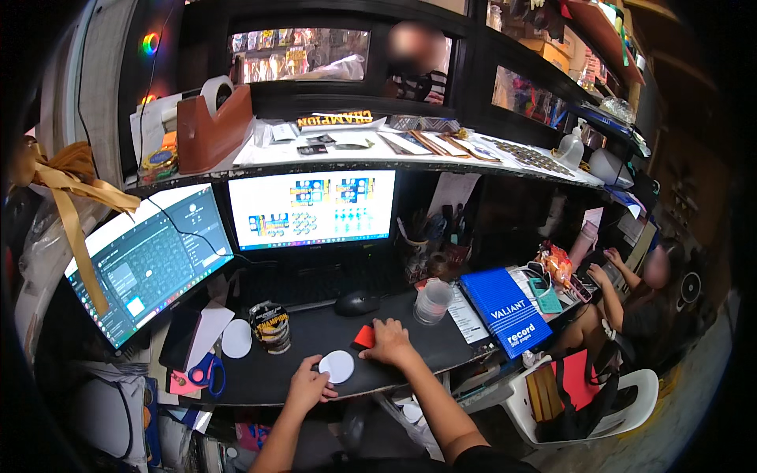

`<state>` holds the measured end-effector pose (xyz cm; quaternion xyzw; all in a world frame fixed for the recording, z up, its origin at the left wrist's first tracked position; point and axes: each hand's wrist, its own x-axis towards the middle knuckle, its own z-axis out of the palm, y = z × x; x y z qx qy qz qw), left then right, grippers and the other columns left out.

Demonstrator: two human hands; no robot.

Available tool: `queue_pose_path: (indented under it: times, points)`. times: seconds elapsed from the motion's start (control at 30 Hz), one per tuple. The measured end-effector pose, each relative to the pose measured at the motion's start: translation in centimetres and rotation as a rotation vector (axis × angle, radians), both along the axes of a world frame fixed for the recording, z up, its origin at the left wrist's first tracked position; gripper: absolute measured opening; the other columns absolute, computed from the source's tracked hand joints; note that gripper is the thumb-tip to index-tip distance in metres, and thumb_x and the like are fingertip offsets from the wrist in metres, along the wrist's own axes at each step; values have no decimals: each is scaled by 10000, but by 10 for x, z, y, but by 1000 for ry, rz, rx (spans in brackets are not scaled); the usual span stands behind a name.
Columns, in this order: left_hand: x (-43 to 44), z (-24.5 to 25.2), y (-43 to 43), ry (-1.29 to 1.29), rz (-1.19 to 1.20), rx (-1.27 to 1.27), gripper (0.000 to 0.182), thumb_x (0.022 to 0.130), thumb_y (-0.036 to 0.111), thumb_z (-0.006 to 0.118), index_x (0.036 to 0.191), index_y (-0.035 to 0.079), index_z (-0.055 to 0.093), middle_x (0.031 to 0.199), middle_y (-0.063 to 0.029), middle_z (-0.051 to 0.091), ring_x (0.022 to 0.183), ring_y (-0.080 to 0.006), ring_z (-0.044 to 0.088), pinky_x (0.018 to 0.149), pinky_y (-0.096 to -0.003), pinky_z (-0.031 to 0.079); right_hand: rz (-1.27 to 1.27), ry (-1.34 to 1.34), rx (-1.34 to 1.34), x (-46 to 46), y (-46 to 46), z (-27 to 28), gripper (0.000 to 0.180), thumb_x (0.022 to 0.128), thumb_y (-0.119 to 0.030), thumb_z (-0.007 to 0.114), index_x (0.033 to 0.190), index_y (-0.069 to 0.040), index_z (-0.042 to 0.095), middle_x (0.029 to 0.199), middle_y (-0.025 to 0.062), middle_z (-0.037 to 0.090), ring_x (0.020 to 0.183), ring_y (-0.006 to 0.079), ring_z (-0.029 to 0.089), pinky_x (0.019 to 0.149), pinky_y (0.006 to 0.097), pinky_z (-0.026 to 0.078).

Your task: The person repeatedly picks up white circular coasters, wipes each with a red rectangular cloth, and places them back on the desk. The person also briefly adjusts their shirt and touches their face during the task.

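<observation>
My left hand (307,384) grips a white round disc (338,366) by its left edge, close to the front of the black desk. My right hand (387,344) is closed over a small red block (364,337), partly hidden by the fingers. A second white disc (236,339) lies to the left. Beside it is a stack of round dark pieces (272,331) with printed lettering. To the right of my right hand stands a stack of clear round pieces (433,301). A black computer mouse (356,304) sits just behind that hand.
Blue-handled scissors (208,373) and a dark phone (180,340) lie at left. Two monitors (313,210) stand behind, under a shelf bearing a brown tape dispenser (213,130). A blue record book (505,310) lies right, before a seated person (639,295) and a white chair (639,402).
</observation>
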<state>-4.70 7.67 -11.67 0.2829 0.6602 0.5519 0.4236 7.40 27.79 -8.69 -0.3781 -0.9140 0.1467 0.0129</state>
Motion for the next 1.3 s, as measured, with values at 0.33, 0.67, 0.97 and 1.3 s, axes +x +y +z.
queue_pose_path:
  times: [0.33,0.67,0.97,1.3]
  points:
    - [11,23,-3,892,-144,-204,405,684,384,797,921,96,640,873,-60,600,844,-253,615,735,-373,493,-136,229,-106,15,31,14,567,625,-309,852,1054,-38,599,1000,199,630,1007,347,612,874,416,484]
    - [7,1,30,660,-1,-22,337,756,284,763,919,10,652,842,-124,668,726,-215,647,686,-340,521,295,591,385,41,-34,31,209,742,14,599,888,-135,584,781,25,579,831,251,587,918,568,369]
    - [-35,-22,66,310,-52,104,206,927,87,491,1027,-13,641,826,-66,663,643,-112,632,503,-249,493,302,544,475,26,-53,-5,254,682,18,594,828,-184,644,776,33,556,834,248,557,922,567,340]
    - [-46,-6,76,398,-166,101,137,780,85,675,899,21,655,744,-47,625,587,-140,581,568,-282,475,288,406,463,23,-55,-6,258,667,35,566,865,-126,601,797,34,571,837,248,541,790,471,347]
